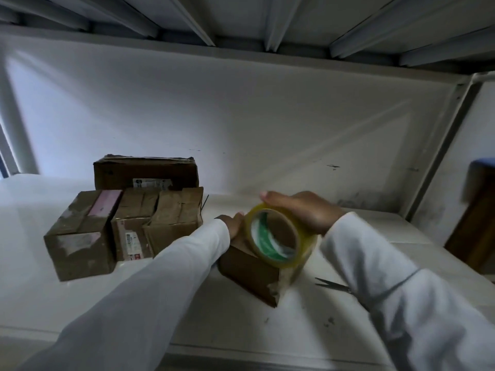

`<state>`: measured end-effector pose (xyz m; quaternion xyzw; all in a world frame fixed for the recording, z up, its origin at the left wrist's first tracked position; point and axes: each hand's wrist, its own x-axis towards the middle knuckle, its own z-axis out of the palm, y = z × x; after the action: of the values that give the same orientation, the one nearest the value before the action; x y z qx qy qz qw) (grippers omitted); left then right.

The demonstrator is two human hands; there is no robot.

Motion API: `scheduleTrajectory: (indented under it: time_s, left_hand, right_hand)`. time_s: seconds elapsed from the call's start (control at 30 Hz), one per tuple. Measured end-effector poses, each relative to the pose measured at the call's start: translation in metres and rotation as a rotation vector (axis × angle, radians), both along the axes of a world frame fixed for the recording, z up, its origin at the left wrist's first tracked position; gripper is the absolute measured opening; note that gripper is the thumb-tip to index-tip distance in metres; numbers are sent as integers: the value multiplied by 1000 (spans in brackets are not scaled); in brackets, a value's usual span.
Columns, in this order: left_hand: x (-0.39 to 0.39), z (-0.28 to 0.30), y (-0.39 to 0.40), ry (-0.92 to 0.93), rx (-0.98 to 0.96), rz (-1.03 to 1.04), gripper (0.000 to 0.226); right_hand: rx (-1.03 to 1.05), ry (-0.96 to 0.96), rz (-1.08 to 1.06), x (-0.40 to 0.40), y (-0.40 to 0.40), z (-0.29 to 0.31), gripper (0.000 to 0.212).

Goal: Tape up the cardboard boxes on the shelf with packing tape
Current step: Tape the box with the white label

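A small brown cardboard box (250, 274) stands on the white shelf (80, 303) in front of me. My left hand (233, 225) rests on its top, fingers curled over the far edge. My right hand (302, 211) grips a roll of clear yellowish packing tape (278, 238) with a green-printed core, held on edge against the box's right side. A strip of tape runs from the roll down the box's right corner. Both arms wear white sleeves.
Several taped cardboard boxes (80, 236) cluster at the left, with a longer box (146, 172) behind them. Scissors (332, 285) lie on the shelf by my right sleeve. A brown object (474, 223) stands beyond the shelf post (439, 151) at right. Another shelf hangs overhead.
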<state>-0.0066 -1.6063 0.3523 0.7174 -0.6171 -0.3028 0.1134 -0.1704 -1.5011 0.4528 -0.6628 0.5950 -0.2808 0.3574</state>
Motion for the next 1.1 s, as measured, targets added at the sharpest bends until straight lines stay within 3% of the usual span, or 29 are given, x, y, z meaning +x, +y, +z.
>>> scheduleTrajectory:
  time_s: [0.13, 0.3, 0.4, 0.47, 0.57, 0.63, 0.73, 0.8, 1.0, 1.03, 1.1]
  left_hand:
    - [-7, 7, 11, -15, -4, 23, 71]
    - [-13, 8, 19, -120, -96, 28, 65]
    - [-20, 15, 33, -399, -297, -40, 49]
    - [-36, 19, 50, -514, -441, -191, 50]
    - [-68, 19, 82, -332, -424, -432, 67]
    - [-78, 15, 94, -157, -360, -468, 74]
    - [-54, 15, 85, -12, -429, -190, 76]
    - [-29, 17, 71, 29, -330, -26, 74]
    - [-9, 16, 69, 508, 22, 92, 64]
    - [-12, 15, 70, 558, 14, 114, 60]
    - [-17, 14, 73, 669, -126, 188, 47]
  right_hand:
    - [196, 257, -1, -51, 19, 10, 46]
    - [309, 253, -112, -62, 27, -60, 45]
    - [295, 231, -123, -53, 27, -80, 39]
    - [283, 225, -138, -50, 25, -83, 39]
    - [303, 173, -159, -51, 22, -84, 39]
    - [305, 184, -163, -52, 24, -83, 40]
    - [221, 95, -132, -59, 35, -69, 37]
    - [105, -130, -101, -65, 44, -49, 35]
    - [-45, -759, 106, -34, 45, 2, 40]
    - [-63, -780, 107, -24, 42, 6, 38]
    - [-117, -640, 79, -4, 36, 8, 27]
